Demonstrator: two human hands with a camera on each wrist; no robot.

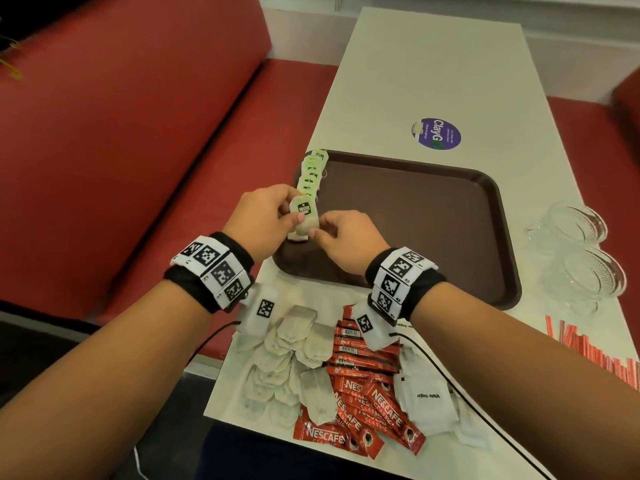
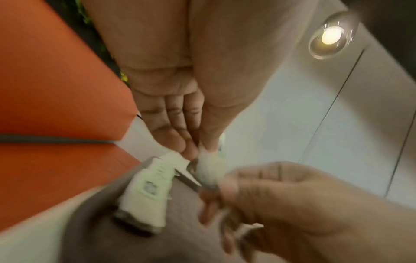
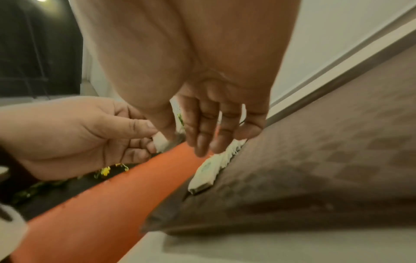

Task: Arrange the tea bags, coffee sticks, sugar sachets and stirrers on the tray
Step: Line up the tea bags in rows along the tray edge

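Note:
Both hands hold one tea bag (image 1: 304, 218) with a green tag just above the near left corner of the brown tray (image 1: 433, 220). My left hand (image 1: 291, 216) pinches its left side and my right hand (image 1: 320, 228) pinches its lower right edge. In the left wrist view the left hand (image 2: 199, 151) grips the blurred tea bag (image 2: 209, 169). A row of tea bags (image 1: 311, 171) lies overlapped along the tray's left edge. Loose tea bags (image 1: 287, 358), red coffee sticks (image 1: 363, 386), white sugar sachets (image 1: 429, 400) and red stirrers (image 1: 588, 348) lie on the near part of the table.
Clear glass bowls (image 1: 581, 251) stand to the right of the tray. A purple sticker (image 1: 438, 133) sits on the white table (image 1: 450, 74) beyond it. A red bench seat (image 1: 138, 150) runs along the left. Black wrist cables (image 1: 450, 375) trail over the sachets.

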